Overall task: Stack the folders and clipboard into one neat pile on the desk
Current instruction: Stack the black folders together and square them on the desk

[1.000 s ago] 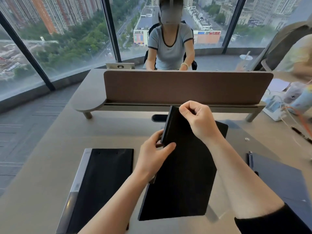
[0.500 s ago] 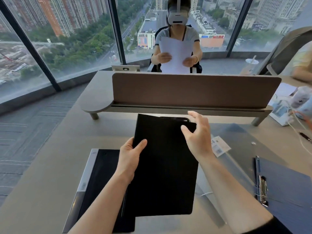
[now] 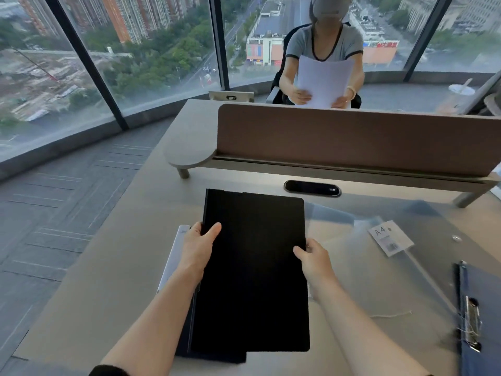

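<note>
the black folder (image 3: 252, 272) is now lying nearly flat over the other black folder (image 3: 217, 355) with the pale spine, where half a second ago it was tilted up and off to one side, and a second ago it was standing on edge. so the first stacking step is looking almost done, judging by how only a sliver of the lower one is peeking out at the left and bottom edges. the left hand (image 3: 198, 248) is gripping the top folder's left edge, thumb curled over the cover; the right hand (image 3: 314, 260) is pinching the right edge the same way. both are closing on it (not yet letting go). the cover is looking matte, stiff and square-cornered. a clear plastic sleeve (image 3: 360, 251) with a white label is lying glossy on the worktop (image 3: 108, 280) just beside, and the blue clipboard (image 3: 485, 316) with its metal clip is sitting well apart at the right, waiting to join the pile.
</note>
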`<state>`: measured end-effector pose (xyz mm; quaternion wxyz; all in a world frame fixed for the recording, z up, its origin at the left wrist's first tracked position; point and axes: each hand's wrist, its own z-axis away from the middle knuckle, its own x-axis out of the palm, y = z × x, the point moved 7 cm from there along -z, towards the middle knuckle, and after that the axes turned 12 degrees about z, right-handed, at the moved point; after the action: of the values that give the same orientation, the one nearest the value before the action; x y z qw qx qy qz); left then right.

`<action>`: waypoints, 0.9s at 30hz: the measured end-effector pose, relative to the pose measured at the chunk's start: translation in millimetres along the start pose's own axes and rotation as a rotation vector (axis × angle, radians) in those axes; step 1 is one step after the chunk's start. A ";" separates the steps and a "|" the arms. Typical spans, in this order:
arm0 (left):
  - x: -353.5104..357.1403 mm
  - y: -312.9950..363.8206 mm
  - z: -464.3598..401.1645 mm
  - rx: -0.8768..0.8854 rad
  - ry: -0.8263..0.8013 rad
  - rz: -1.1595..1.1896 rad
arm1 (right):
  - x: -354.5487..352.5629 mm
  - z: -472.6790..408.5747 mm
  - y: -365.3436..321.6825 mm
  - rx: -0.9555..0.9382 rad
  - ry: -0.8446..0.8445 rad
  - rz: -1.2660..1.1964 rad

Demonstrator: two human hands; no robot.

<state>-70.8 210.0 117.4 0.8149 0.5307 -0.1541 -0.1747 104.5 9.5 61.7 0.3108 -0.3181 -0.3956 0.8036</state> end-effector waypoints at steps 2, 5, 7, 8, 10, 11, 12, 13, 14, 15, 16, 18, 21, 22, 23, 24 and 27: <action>-15.5 -11.3 -4.2 -0.006 0.005 -0.105 | 22.3 -4.2 14.2 0.051 -0.002 0.001; -47.2 -39.8 -14.8 -0.076 0.018 -0.224 | 56.8 -6.4 34.1 0.133 -0.044 -0.004; -67.0 -54.2 -21.0 -0.113 0.040 -0.289 | 75.4 -6.7 45.6 0.178 -0.073 0.018; -77.2 -60.9 -25.3 -0.132 0.046 -0.321 | 84.8 -7.5 49.7 0.196 -0.086 0.032; -93.3 -69.7 -32.5 -0.155 0.055 -0.356 | 101.2 -11.3 56.5 0.217 -0.099 0.065; -100.9 -72.7 -35.8 -0.158 0.065 -0.372 | 108.0 -12.3 57.5 0.221 -0.105 0.086; -107.6 -74.1 -38.9 -0.157 0.076 -0.392 | 114.9 -12.8 57.1 0.223 -0.111 0.106; -113.9 -75.9 -42.7 -0.154 0.083 -0.423 | 120.6 -13.7 56.3 0.221 -0.115 0.130; -117.7 -76.6 -45.5 -0.142 0.082 -0.456 | 124.8 -14.4 55.5 0.217 -0.116 0.162; -121.2 -77.0 -48.0 -0.135 0.087 -0.489 | 128.1 -15.5 54.5 0.212 -0.121 0.205; -124.9 -78.0 -52.2 -0.128 0.092 -0.517 | 131.8 -16.0 51.6 0.203 -0.132 0.250; -133.5 -84.0 -63.3 -0.118 0.101 -0.559 | 138.7 -18.9 48.4 0.179 -0.149 0.362; -141.9 -98.3 -79.4 -0.125 0.098 -0.604 | 145.9 -23.2 49.7 0.163 -0.156 0.506; -140.9 -100.2 -81.0 -0.128 0.095 -0.606 | 147.7 -24.4 50.2 0.162 -0.153 0.536; -139.1 -98.5 -79.1 -0.131 0.104 -0.605 | 148.8 -25.2 49.6 0.159 -0.150 0.564; -137.4 -96.7 -77.0 -0.127 0.114 -0.608 | 149.5 -26.6 50.0 0.149 -0.144 0.598; -141.0 -98.7 -76.2 -0.131 0.176 -0.650 | 148.8 -30.1 49.1 0.142 -0.114 0.706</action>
<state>-175.2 298.0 -12.1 0.7592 0.5117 0.1056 -0.3881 25.1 110.2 -33.3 0.0127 -0.3673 -0.2216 0.9032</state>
